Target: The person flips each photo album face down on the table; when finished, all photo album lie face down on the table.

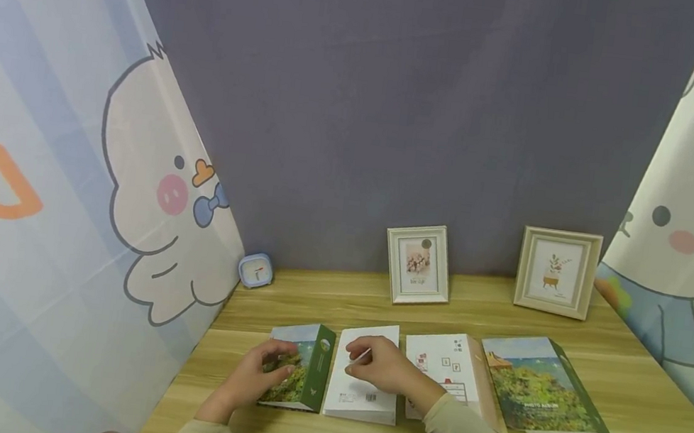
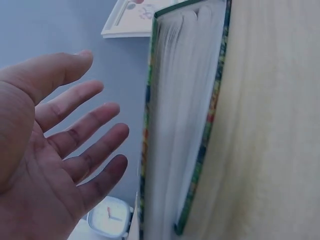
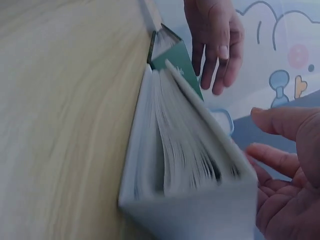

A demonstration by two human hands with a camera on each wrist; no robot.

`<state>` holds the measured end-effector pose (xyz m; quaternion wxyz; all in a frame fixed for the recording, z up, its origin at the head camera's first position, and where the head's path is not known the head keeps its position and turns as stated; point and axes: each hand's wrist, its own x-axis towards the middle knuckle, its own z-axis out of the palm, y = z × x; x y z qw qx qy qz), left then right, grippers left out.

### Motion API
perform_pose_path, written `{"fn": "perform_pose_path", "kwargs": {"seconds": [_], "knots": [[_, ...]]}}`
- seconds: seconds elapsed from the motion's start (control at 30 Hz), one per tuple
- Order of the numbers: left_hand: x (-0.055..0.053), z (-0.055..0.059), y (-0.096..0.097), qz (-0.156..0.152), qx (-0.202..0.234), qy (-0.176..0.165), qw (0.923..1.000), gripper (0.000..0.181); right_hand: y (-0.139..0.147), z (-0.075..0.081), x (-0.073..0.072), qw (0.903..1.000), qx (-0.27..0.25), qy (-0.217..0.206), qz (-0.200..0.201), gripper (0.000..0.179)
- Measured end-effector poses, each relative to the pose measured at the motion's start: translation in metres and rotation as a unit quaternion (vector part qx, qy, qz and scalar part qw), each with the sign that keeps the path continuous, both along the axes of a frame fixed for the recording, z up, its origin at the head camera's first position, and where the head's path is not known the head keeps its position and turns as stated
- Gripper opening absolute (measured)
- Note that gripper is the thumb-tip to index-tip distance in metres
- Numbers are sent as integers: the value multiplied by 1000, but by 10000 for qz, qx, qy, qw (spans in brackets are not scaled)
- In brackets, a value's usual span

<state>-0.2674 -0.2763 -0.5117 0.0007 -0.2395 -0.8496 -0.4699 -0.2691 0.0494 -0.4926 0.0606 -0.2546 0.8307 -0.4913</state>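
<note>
Four photo albums lie in a row on the wooden table. My left hand (image 1: 255, 374) hovers over the leftmost album (image 1: 321, 367), which has a green spine and a landscape cover; its fingers are spread and hold nothing in the left wrist view. Above the white album (image 1: 358, 398) beside it is my right hand (image 1: 386, 366), thumb and fingertips apart in the right wrist view, with nothing seen between them. That album's pages (image 3: 175, 135) fan slightly. To the right lie a white album with red drawings (image 1: 445, 370) and another landscape-covered album (image 1: 539, 388).
Along the back of the table stand a small blue clock (image 1: 256, 271), a white picture frame (image 1: 418, 265) and a beige picture frame (image 1: 557, 272). A grey curtain (image 1: 345, 116) hangs behind, with cartoon-printed cloths (image 1: 70, 106) at both sides.
</note>
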Motion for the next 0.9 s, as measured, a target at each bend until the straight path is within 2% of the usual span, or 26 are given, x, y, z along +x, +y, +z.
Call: {"fn": "perform_pose_path", "kwargs": {"seconds": [0.13,0.27,0.37,0.53,0.73,0.9], "knots": [[-2,5,6,120,184,272,9994,35,16,2,-1,9999,54,124,-37,33],[-3,12,13,517,364,566,9964,30,32,7,-1,9994,63,309,-149,31],[-6,16,16,791,345,827,9928,30,46,14,1,9989,55,390,-254,29],[-14,22,21,1057,161,1380,9847,32,71,24,4,9979,46,466,-455,29],[-23,27,27,1113,-44,1859,9762,36,100,32,4,9932,88,967,-635,28],[-31,32,30,1213,-305,2049,9708,42,124,36,1,9910,163,993,-888,31]]}}
